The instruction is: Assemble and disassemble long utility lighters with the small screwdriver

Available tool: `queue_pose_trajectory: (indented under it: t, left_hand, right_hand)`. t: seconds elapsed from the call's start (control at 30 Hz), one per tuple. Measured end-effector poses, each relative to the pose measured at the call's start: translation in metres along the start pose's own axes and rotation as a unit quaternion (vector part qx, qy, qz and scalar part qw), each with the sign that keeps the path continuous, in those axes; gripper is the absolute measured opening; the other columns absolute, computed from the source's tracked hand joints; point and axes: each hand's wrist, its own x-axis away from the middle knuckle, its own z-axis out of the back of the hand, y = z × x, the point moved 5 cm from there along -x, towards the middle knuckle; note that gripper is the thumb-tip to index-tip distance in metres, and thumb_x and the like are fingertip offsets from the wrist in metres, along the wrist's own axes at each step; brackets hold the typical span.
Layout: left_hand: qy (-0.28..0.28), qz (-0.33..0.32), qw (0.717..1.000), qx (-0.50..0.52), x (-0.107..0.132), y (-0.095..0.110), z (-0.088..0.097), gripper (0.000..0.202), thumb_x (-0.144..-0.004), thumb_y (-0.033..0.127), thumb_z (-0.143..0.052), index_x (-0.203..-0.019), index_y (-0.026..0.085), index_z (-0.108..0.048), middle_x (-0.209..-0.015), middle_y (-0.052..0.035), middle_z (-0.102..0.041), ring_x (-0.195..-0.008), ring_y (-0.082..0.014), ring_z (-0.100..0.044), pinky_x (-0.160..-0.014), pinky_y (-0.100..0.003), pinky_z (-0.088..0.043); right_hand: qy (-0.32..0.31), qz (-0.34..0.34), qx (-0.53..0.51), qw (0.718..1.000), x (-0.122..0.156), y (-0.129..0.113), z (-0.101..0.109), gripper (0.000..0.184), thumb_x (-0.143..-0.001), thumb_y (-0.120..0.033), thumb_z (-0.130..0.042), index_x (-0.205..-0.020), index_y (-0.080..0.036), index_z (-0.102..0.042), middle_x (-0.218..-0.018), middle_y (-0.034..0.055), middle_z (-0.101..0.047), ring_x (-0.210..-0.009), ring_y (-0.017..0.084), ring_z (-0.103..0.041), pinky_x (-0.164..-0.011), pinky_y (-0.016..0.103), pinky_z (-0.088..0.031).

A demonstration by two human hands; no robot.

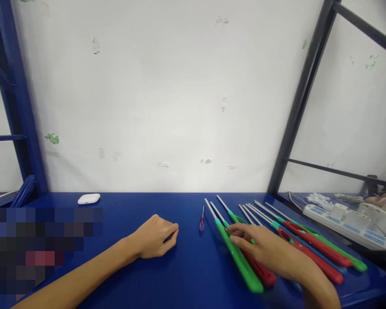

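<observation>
My left hand (pixel 156 237) rests on the blue table with its fingers curled in; a small gap shows between thumb and forefinger, with nothing visible in it. Over on the right, my right hand (pixel 260 244) lies across several long-necked lighters, thumb and bent fingers closed at the upper handle of a green lighter (pixel 239 262). A red lighter handle (pixel 264 272) lies beside it, partly under the hand. Between my hands is a small screwdriver (pixel 202 223) with a clear purple-red handle. Further right lie more lighters, including a red one (pixel 318 262).
A white earbud case (pixel 89 198) sits at the table's back left. Beyond the right edge is a white power strip (pixel 347 225) with plugs, and part of another person's hand (pixel 381 204). Metal posts (pixel 302 94) flank the white wall. The lower left is pixelated.
</observation>
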Motion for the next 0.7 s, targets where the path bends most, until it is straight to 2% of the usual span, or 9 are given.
queue_pose_trajectory:
  t: [0.07, 0.2, 0.3, 0.4, 0.47, 0.57, 0.7]
  left_hand:
    - [0.005, -0.004, 1.000, -0.002, 0.000, 0.001, 0.001, 0.019, -0.104, 0.026, -0.066, -0.089, 0.014, -0.067, -0.074, 0.0039, -0.066, -0.061, -0.0117, -0.064, -0.064, -0.028, -0.058]
    - [0.014, -0.010, 1.000, 0.000, -0.001, 0.001, 0.002, 0.020, -0.104, 0.022, -0.066, -0.086, 0.014, -0.066, -0.070, 0.0053, -0.063, -0.058, -0.0111, -0.062, -0.062, -0.027, -0.057]
    - [0.016, -0.010, 1.000, 0.005, 0.000, 0.001, 0.001, 0.020, -0.104, 0.023, -0.066, -0.087, 0.014, -0.066, -0.070, 0.0051, -0.063, -0.058, -0.0111, -0.062, -0.063, -0.027, -0.057]
    - [0.010, -0.007, 1.000, 0.013, 0.000, 0.000, -0.001, 0.019, -0.105, 0.027, -0.066, -0.090, 0.014, -0.067, -0.074, 0.0039, -0.065, -0.061, -0.0117, -0.064, -0.064, -0.028, -0.058]
    - [0.004, -0.004, 1.000, 0.018, 0.000, -0.001, -0.003, 0.019, -0.105, 0.029, -0.066, -0.094, 0.014, -0.068, -0.078, 0.0027, -0.067, -0.063, -0.0123, -0.065, -0.065, -0.029, -0.059]
    - [-0.006, 0.000, 1.000, 0.024, 0.000, -0.003, -0.005, 0.018, -0.105, 0.031, -0.066, -0.100, 0.014, -0.069, -0.085, 0.0004, -0.070, -0.068, -0.0136, -0.068, -0.068, -0.031, -0.061]
    - [-0.010, -0.001, 1.000, 0.029, 0.001, -0.004, -0.007, 0.019, -0.105, 0.032, -0.066, -0.110, 0.015, -0.069, -0.099, -0.0037, -0.072, -0.078, -0.0161, -0.071, -0.072, -0.033, -0.062]
  right_hand:
    - [0.001, -0.003, 0.007, 1.000, -0.001, 0.002, 0.001, 0.044, -0.099, -0.051, -0.050, -0.123, -0.025, -0.077, -0.132, 0.0083, -0.076, -0.123, 0.032, -0.068, -0.106, 0.039, -0.050]
    - [0.017, -0.040, 0.031, 0.999, -0.003, 0.016, 0.008, 0.048, -0.101, -0.049, -0.045, -0.127, -0.022, -0.074, -0.124, 0.0102, -0.079, -0.115, 0.031, -0.071, -0.097, 0.039, -0.053]
    - [0.022, -0.094, 0.056, 0.994, -0.004, 0.031, 0.012, 0.043, -0.098, -0.043, -0.051, -0.126, -0.018, -0.073, -0.111, 0.0119, -0.081, -0.102, 0.031, -0.075, -0.086, 0.039, -0.054]
    - [0.022, -0.123, 0.077, 0.989, -0.005, 0.036, 0.013, 0.036, -0.095, -0.038, -0.059, -0.120, -0.018, -0.075, -0.106, 0.0114, -0.082, -0.097, 0.031, -0.076, -0.079, 0.036, -0.054]
    - [0.022, -0.123, 0.088, 0.988, -0.006, 0.030, 0.011, 0.032, -0.095, -0.038, -0.061, -0.118, -0.020, -0.075, -0.107, 0.0106, -0.082, -0.097, 0.030, -0.076, -0.078, 0.035, -0.052]
    - [0.014, -0.104, 0.107, 0.989, -0.010, 0.006, 0.000, 0.033, -0.098, -0.046, -0.060, -0.113, -0.022, -0.077, -0.105, 0.0092, -0.081, -0.097, 0.028, -0.075, -0.079, 0.034, -0.052]
    - [-0.003, -0.117, 0.151, 0.982, -0.023, -0.024, -0.025, 0.041, -0.102, -0.053, -0.060, -0.117, -0.018, -0.074, -0.110, 0.0117, -0.078, -0.105, 0.028, -0.073, -0.091, 0.041, -0.054]
